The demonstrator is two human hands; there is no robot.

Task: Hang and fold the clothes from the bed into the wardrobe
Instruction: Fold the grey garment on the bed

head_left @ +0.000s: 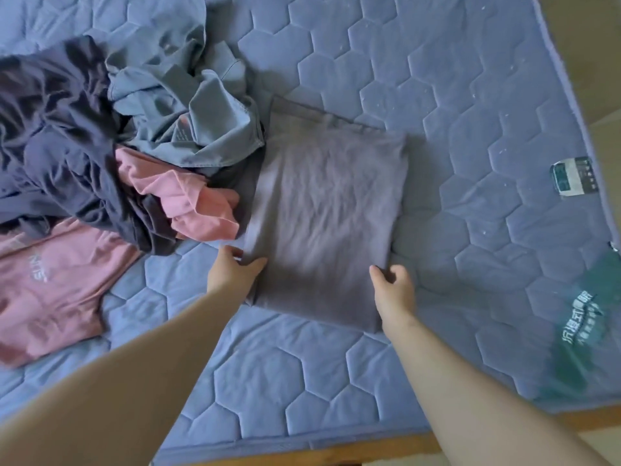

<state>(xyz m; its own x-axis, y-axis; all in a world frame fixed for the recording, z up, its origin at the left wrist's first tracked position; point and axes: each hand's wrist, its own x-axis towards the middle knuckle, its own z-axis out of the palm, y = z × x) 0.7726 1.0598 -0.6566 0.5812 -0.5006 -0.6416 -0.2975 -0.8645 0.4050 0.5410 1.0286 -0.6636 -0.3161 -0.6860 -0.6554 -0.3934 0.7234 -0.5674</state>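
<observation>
Two bare forearms reach in from the lower edge, the nearest things in view. The left hand grips the left edge of the folded grey-mauve garment, thumb lying on top of the cloth and fingers tucked round the edge. The right hand pinches the garment's near right corner, its fingers curled over the fabric with the thumb beneath or beside it; exactly how the thumb sits cannot be made out.

On the far left a pink top with pale lettering lies flat and soft on the bed. Above it a crumpled dark navy garment slumps in deep folds, with a second bunched pink piece poking out at its right side. A slate-blue garment, smooth with stitched hems, is heaped behind that and touches the folded garment's upper left corner.

The folded garment is a tidy, slightly wrinkled rectangle lying flat in the middle of the blue mattress pad, which is quilted in a hexagon pattern. Towards the right edge sit a small sewn label and a dark green patch with printed characters.
</observation>
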